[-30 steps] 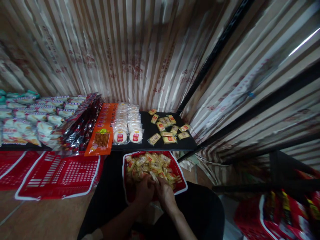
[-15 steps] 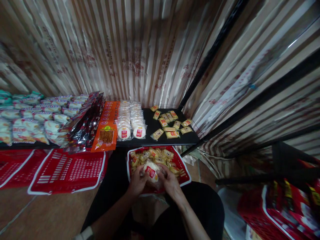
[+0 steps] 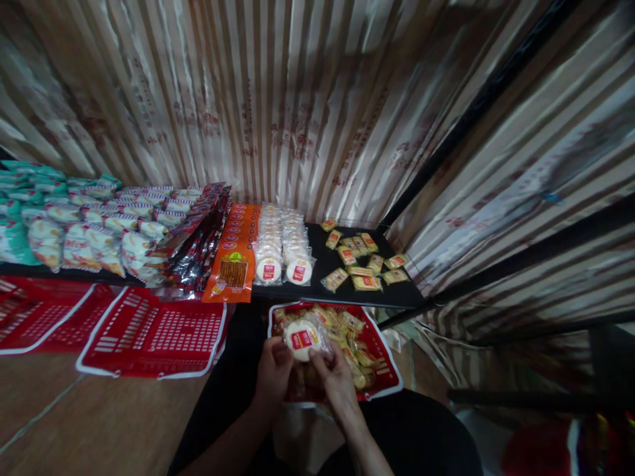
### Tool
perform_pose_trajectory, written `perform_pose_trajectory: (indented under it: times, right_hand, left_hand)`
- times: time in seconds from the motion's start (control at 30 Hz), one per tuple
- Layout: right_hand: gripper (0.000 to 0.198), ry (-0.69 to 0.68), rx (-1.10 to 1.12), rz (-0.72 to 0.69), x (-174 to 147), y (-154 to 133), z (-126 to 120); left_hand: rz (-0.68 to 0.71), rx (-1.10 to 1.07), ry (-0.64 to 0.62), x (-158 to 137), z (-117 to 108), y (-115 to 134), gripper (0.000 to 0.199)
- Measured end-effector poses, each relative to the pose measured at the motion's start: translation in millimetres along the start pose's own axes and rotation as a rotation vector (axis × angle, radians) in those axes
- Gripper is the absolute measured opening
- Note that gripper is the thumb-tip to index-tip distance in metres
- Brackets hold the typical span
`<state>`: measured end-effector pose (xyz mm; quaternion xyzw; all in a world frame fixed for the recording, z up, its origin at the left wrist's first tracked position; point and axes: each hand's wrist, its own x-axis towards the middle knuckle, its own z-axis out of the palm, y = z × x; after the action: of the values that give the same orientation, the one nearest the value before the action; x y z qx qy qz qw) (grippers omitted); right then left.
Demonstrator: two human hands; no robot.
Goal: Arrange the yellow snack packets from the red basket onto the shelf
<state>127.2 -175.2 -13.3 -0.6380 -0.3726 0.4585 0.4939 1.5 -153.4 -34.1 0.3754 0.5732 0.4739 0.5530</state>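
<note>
Between both hands I hold a round white rice cracker in a clear wrapper [image 3: 301, 338] with a red label facing up. My left hand [image 3: 274, 370] pinches its left edge, and my right hand [image 3: 336, 377] grips the lower right side of the wrapper. Just beneath is a red basket [image 3: 389, 370] with a white rim, holding many small yellow-wrapped snack packs [image 3: 360, 350]. On the black shelf [image 3: 317, 294] beyond it, two rows of similar wrapped white crackers [image 3: 299, 268] are lined up. Loose yellow packs [image 3: 366, 282] lie scattered to their right.
Left of the crackers stand an orange snack packet [image 3: 233, 264], dark red packets [image 3: 196, 244] and white and green bags [image 3: 94, 244]. Red baskets [image 3: 159, 337] sit below the shelf at left. Black metal bars [image 3: 476, 277] slant across the right, before a striped curtain [image 3: 278, 99].
The view has turned slightly left, so the shelf goods appear further right. The cracker is now held flatter and a little higher in the picture, with its label more fully visible.
</note>
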Motion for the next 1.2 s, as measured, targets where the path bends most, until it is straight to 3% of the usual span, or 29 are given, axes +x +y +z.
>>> perform_pose_trajectory:
  times: [0.07,0.17,0.27,0.37,0.5,0.63,0.8,0.97,1.07,1.2]
  right_hand:
    - [0.046,-0.021,-0.1,-0.052,7,-9,-3]
    - [0.033,-0.118,-0.259,-0.135,16,-29,-3]
    - [0.028,-0.243,-0.31,-0.166,26,-48,5]
    - [0.029,-0.295,-0.285,-0.192,38,-61,18]
    - [0.028,-0.203,-0.455,-0.264,54,-67,36]
    - [0.023,-0.161,-0.505,-0.303,72,-71,51]
    - [0.024,-0.077,-0.519,-0.374,98,-77,71]
    - [0.024,-0.075,-0.544,-0.375,120,-77,90]
    - [0.024,-0.063,-0.624,-0.398,130,-76,98]
    - [0.023,0.045,-0.744,-0.532,138,-77,103]
  left_hand:
    - [0.108,0.168,0.06,2,-8,9,0.046]
    - [0.169,0.347,-0.02,6,-18,25,0.052]
    - [0.102,0.328,-0.102,12,-22,37,0.04]
    - [0.083,0.195,-0.074,23,-23,43,0.029]
    - [0.129,0.098,0.018,39,-22,52,0.023]
    - [0.239,0.151,0.093,56,-24,62,0.027]
    - [0.431,0.335,0.147,77,-32,69,0.042]
    - [0.62,0.642,0.165,89,-36,73,0.041]
    - [0.65,0.74,0.152,94,-35,73,0.043]
    - [0.642,0.787,0.137,101,-31,69,0.044]
